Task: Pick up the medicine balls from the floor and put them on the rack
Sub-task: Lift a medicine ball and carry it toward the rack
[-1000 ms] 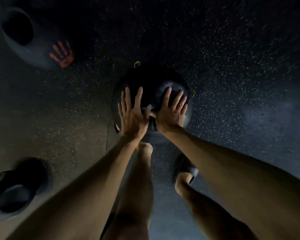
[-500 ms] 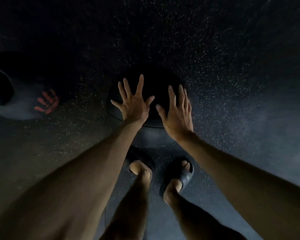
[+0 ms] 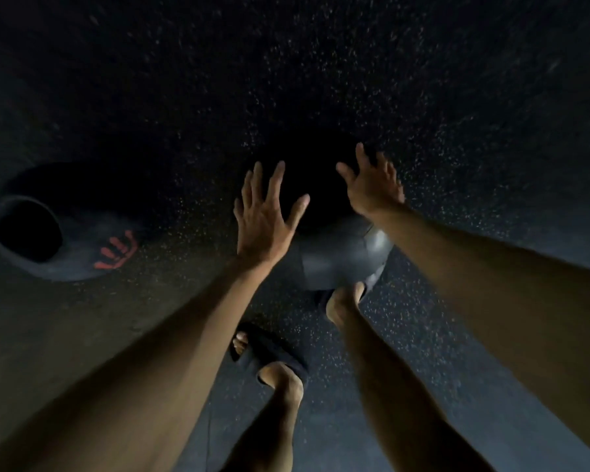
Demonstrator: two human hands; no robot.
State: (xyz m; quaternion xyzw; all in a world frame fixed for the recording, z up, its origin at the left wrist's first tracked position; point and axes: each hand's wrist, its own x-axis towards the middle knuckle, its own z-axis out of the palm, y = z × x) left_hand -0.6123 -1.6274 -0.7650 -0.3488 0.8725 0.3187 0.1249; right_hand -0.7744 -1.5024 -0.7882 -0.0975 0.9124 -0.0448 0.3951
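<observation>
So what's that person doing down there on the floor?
A person is reaching down to a dark ball on the speckled floor. The left hand and right hand are spread open over it, not gripping it yet. A second ball with a red handprint lies off to the left.

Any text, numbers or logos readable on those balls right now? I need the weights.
No words or numbers can be read.
On the left ball: a red handprint, no lettering.
On the centre ball: no label visible, too dark to tell.
</observation>
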